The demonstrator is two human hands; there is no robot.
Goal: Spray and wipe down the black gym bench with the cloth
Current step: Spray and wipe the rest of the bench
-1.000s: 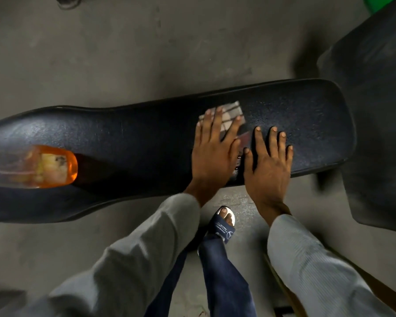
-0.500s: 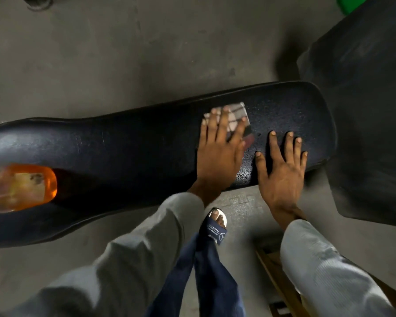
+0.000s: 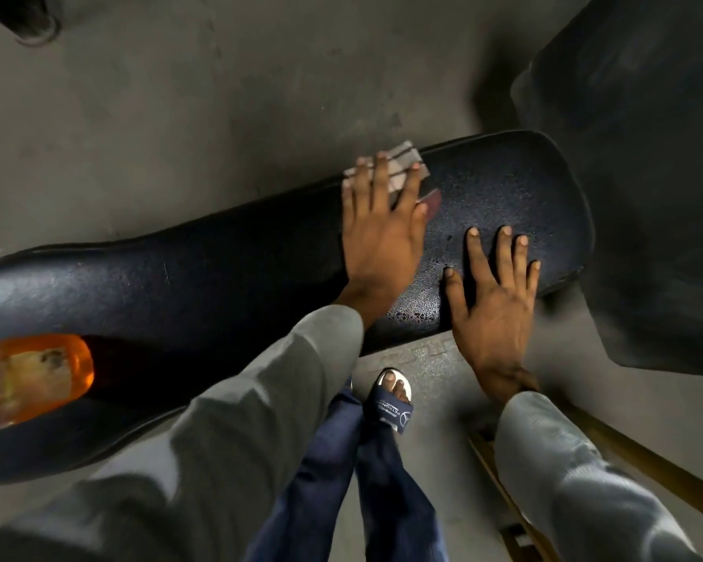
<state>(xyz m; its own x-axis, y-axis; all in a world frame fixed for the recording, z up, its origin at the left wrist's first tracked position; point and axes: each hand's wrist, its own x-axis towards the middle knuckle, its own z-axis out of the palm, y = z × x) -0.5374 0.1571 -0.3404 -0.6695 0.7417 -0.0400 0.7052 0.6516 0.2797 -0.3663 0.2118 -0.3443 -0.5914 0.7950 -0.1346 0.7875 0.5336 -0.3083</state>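
The black gym bench runs across the view from lower left to upper right, its pad wet and speckled near the right end. My left hand presses flat, fingers spread, on a checked cloth at the bench's far edge; most of the cloth is hidden under the hand. My right hand rests flat on the pad closer to me, fingers straight, holding nothing. An orange translucent spray bottle lies on the bench at the far left, blurred.
A second black padded piece stands just past the bench's right end. Grey concrete floor lies beyond the bench. My sandalled foot is under the near edge, and a wooden frame runs at lower right.
My left hand has slid the cloth away from me, from mid-pad to the far edge of the bench. My right hand has shifted slightly right and stayed flat.
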